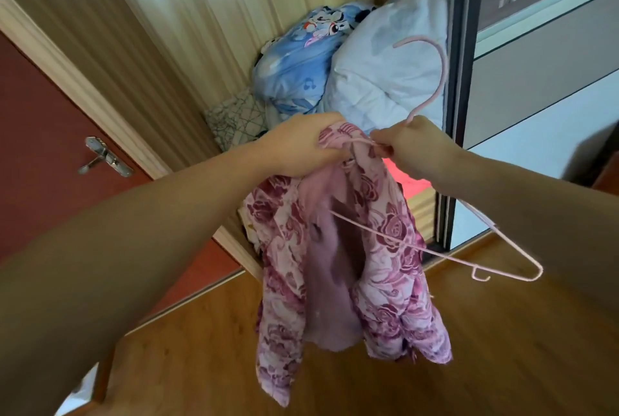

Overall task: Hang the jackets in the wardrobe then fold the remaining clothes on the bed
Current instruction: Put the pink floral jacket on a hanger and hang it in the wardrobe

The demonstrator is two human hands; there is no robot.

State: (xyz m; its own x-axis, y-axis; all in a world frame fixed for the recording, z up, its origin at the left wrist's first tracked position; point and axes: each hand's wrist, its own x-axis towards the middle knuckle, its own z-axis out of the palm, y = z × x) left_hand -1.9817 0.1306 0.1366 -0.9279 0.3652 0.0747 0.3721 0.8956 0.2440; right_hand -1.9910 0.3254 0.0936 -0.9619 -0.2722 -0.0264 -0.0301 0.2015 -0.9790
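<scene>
A pink jacket (385,248) with a dark rose pattern and plain pink lining hangs in front of me. My left hand (301,144) grips its collar at the top. My right hand (412,147) pinches the neck of a thin pink wire hanger (442,80), whose hook curves up above my fingers. One arm of the hanger runs inside the jacket; the other arm sticks out to the right, bare. Behind them stands the open wardrobe (207,30) with striped wood walls.
Inside the wardrobe lie a blue cartoon-print bundle (294,70), a white bundle (378,73) and a patterned fabric (231,117). The dark-framed sliding door (459,80) stands at the right. A red-brown door with a metal handle (105,157) is at left. Wooden floor (502,348) lies below.
</scene>
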